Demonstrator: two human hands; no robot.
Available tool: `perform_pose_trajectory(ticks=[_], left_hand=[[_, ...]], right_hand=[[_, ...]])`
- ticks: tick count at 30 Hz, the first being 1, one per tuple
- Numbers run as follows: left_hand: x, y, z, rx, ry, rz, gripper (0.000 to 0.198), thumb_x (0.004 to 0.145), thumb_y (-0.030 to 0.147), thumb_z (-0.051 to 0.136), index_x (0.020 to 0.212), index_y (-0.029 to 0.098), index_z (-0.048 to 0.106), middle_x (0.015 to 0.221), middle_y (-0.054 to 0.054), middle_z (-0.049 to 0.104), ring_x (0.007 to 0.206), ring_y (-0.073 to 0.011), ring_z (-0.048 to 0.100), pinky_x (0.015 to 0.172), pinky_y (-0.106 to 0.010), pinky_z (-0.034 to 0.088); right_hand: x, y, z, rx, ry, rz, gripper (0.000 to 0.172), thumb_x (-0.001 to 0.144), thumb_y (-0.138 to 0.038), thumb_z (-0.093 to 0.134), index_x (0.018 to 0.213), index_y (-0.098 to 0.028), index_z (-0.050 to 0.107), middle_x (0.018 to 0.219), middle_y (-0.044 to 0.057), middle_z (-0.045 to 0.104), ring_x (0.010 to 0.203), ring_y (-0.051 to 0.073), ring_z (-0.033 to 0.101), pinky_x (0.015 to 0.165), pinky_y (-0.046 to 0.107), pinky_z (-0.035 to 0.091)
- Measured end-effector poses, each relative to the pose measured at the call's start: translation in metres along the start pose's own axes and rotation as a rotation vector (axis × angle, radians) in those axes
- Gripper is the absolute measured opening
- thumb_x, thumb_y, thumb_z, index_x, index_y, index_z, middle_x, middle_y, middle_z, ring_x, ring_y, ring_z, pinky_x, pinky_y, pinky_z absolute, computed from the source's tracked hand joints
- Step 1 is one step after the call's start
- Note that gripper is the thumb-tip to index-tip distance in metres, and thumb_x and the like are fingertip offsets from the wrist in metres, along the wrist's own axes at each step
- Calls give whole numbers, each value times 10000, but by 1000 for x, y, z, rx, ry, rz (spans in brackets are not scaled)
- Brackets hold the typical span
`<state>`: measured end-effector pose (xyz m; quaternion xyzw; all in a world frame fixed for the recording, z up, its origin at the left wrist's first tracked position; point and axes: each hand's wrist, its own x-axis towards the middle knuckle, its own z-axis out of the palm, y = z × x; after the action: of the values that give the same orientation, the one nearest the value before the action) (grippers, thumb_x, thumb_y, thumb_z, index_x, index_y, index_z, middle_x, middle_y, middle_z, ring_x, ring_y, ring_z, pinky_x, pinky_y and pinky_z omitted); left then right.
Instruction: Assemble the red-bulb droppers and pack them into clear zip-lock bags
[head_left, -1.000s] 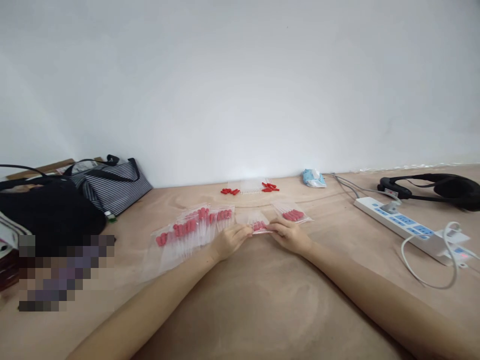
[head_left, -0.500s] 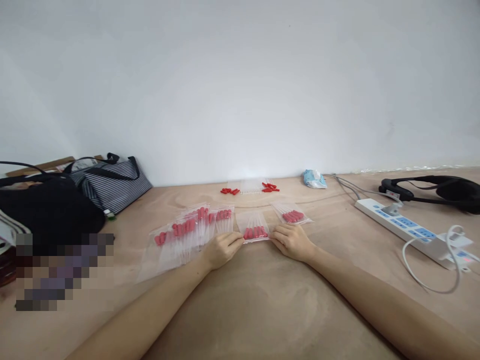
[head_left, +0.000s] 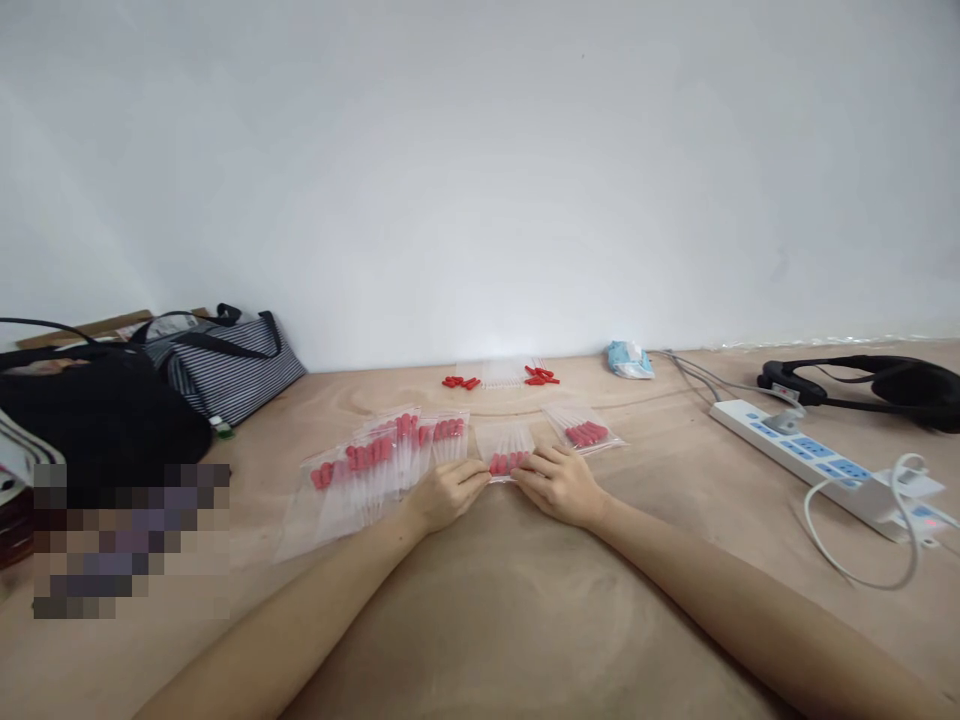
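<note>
A clear zip bag [head_left: 504,440] of white sticks with red tips lies flat before me, its near edge between my hands. My left hand [head_left: 448,492] pinches the left end of that edge. The fingers of my right hand [head_left: 561,484] press together on the same edge further right, covering part of the red tips. Several filled zip bags [head_left: 367,470] overlap to the left, partly behind my left hand. Just beyond my right hand rests another filled bag [head_left: 585,428].
Loose red tips [head_left: 460,382] and white sticks [head_left: 504,374] lie near the wall. A blue-white crumpled packet [head_left: 630,359], a white power strip [head_left: 795,440] with cables and a black headset [head_left: 862,385] are at right. A striped bag [head_left: 232,365] and black bag [head_left: 97,430] stand left.
My right hand has slid left along the bag's near edge, closer to my left hand, and now covers some red tips. My left hand stays at the left end.
</note>
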<state>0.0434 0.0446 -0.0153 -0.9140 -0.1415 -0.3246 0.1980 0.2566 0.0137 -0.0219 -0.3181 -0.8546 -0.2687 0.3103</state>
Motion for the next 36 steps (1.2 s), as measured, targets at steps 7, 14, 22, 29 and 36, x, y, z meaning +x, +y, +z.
perform_pose_trajectory(ticks=[7,14,22,29,36], left_hand=[[2,-1,-1,-12,18,20,248,873,124,373,818,144,614,790,-48,655,700,-125,623,651,-230,532],[0,-1,-6,-55,31,-18,242,872,132,382,780,152,605,749,-35,656,665,-123,621,582,-220,508],[0,1,-5,-109,36,-48,222,869,142,400,762,150,595,728,-27,653,646,-116,616,555,-209,478],[0,0,-10,2,-32,-202,222,869,285,431,897,165,616,886,-52,675,855,-174,612,792,-326,461],[-1,-4,-14,249,-353,-518,454,840,415,402,1094,68,546,1134,-192,564,1128,-310,452,998,-592,103]], right_hand=[[19,-12,19,-46,13,-84,195,838,-180,446,719,-176,600,713,29,596,664,134,433,539,280,247],[4,3,2,-94,4,-135,254,859,-132,394,677,-156,569,634,27,546,641,133,420,556,288,226],[-10,9,-5,-198,-11,-35,286,869,-183,403,604,-161,508,558,20,496,566,129,425,523,281,226],[-18,19,9,-41,-62,40,254,900,-150,295,777,-155,517,743,46,586,589,118,509,515,234,349],[-33,58,9,67,150,264,150,863,-149,350,853,-194,493,924,95,587,843,170,572,700,280,466]])
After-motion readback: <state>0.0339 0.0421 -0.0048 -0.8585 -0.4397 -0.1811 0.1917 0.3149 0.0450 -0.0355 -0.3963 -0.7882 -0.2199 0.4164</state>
